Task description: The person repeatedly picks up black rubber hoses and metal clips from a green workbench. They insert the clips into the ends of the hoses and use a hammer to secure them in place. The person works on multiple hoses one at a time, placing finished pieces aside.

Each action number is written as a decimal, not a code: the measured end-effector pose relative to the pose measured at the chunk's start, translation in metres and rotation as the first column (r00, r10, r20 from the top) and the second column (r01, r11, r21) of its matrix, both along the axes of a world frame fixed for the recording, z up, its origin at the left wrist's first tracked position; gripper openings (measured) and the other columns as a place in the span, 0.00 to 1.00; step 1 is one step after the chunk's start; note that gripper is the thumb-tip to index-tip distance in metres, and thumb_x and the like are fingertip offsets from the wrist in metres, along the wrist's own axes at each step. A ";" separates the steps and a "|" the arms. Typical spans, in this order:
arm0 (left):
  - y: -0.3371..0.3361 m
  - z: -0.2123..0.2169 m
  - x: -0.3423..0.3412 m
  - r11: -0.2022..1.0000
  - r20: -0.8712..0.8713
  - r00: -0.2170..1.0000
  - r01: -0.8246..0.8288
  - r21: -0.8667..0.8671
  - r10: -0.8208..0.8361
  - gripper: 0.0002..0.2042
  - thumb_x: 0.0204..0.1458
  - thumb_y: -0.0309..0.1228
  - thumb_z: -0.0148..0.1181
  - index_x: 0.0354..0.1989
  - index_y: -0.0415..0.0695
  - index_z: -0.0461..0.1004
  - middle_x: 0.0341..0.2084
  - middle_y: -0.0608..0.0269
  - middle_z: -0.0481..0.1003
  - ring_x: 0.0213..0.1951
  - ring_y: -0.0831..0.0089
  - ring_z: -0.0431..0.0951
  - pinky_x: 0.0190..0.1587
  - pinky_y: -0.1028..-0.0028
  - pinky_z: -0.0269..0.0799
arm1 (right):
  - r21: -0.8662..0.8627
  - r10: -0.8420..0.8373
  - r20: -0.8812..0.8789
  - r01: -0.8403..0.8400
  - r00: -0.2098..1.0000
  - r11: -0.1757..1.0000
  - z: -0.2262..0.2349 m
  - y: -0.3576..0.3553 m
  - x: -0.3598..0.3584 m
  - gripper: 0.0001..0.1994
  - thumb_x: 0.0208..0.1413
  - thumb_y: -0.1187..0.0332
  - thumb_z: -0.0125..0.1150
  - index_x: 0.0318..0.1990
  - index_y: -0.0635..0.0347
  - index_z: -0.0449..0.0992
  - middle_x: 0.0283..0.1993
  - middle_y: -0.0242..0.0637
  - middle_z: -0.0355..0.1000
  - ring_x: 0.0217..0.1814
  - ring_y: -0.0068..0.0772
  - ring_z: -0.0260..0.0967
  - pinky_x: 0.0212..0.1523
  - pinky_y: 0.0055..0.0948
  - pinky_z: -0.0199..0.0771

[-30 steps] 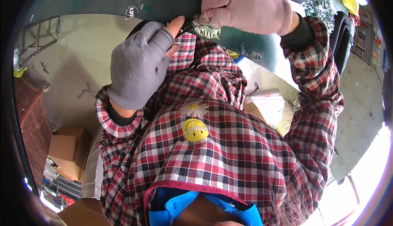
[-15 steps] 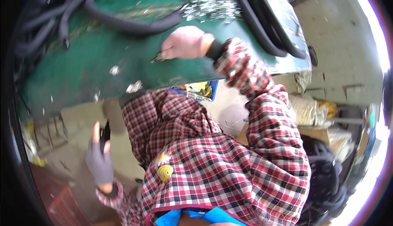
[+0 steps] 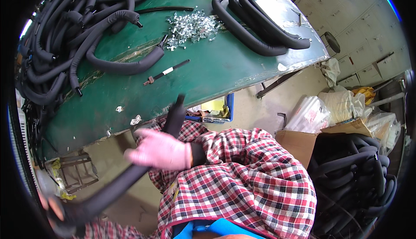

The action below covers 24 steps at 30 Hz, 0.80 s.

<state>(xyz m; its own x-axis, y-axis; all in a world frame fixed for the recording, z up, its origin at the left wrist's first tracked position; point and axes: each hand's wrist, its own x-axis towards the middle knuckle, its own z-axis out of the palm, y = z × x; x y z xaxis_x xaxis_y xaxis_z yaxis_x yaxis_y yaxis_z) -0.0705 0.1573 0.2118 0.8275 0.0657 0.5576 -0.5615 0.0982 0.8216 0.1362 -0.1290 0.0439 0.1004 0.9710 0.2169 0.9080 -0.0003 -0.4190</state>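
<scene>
A black padded tube slants across in front of me, its upper end near the table's front edge. My right hand, in a pink glove, is closed around the tube below that end. Down at the lower left, my left hand grips the other end, blurred by motion and partly lost in the dark rim. A thin black tool with a white label and a brownish end piece lies on the green table. Behind it is a bent padded tube, beside a heap of small shiny metal clips.
Many black padded tubes are piled at the table's left; several more lie at its far right. A blue bin sits under the front edge. On the floor at right are a cardboard box and another tube heap.
My right hand has left the table, where the thin tool now lies, and come back toward my body onto the padded tube. My left hand has moved lower and farther left.
</scene>
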 end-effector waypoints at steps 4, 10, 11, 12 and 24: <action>-0.020 -0.056 0.137 0.928 0.011 0.928 -0.372 -0.038 0.372 0.40 0.60 0.51 0.58 0.71 0.37 0.49 0.63 0.42 0.63 0.63 0.54 0.64 0.65 0.58 0.58 | 0.312 -0.432 0.001 0.411 0.902 0.857 0.000 -0.088 0.083 0.17 0.32 0.68 0.71 0.34 0.53 0.76 0.21 0.41 0.70 0.29 0.53 0.73 0.33 0.47 0.73; -0.051 -0.143 0.194 0.790 -0.227 0.809 -0.398 0.465 0.542 0.18 0.62 0.21 0.54 0.60 0.39 0.71 0.54 0.64 0.74 0.52 0.76 0.75 0.54 0.76 0.68 | 0.392 -0.852 0.293 0.758 0.435 0.521 0.037 -0.217 0.204 0.25 0.36 0.69 0.76 0.47 0.58 0.79 0.43 0.44 0.79 0.44 0.50 0.78 0.47 0.40 0.78; -0.046 -0.160 0.194 0.758 -0.267 0.762 -0.408 0.510 0.590 0.17 0.60 0.20 0.55 0.59 0.40 0.72 0.52 0.64 0.75 0.51 0.77 0.76 0.52 0.77 0.69 | 0.390 -0.875 0.331 0.793 0.354 0.468 0.041 -0.220 0.212 0.26 0.39 0.70 0.76 0.51 0.60 0.78 0.46 0.45 0.79 0.46 0.51 0.77 0.49 0.41 0.78; -0.043 -0.174 0.192 0.672 -0.182 0.743 -0.437 0.598 0.644 0.18 0.59 0.19 0.56 0.58 0.41 0.73 0.50 0.64 0.75 0.49 0.77 0.77 0.50 0.76 0.72 | 0.346 -0.911 0.355 0.877 0.208 0.335 0.045 -0.214 0.222 0.27 0.40 0.71 0.75 0.52 0.60 0.77 0.50 0.46 0.77 0.49 0.49 0.76 0.52 0.41 0.76; -0.066 -0.160 0.246 -0.050 0.350 0.811 -0.371 0.927 0.469 0.42 0.39 0.28 0.74 0.67 0.47 0.63 0.56 0.58 0.70 0.60 0.58 0.70 0.68 0.48 0.57 | 0.051 -0.199 0.452 0.197 0.870 0.979 0.012 0.049 0.197 0.23 0.41 0.72 0.71 0.49 0.54 0.75 0.40 0.34 0.76 0.52 0.41 0.73 0.70 0.49 0.57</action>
<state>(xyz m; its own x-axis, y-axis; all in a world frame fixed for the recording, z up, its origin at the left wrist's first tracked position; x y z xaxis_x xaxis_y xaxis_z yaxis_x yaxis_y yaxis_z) 0.1751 0.0910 0.0515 0.8988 -0.1071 0.4251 -0.1204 -0.9927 0.0043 0.3336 -0.0802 0.0558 0.1808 0.9403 0.2882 0.9791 -0.1997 0.0372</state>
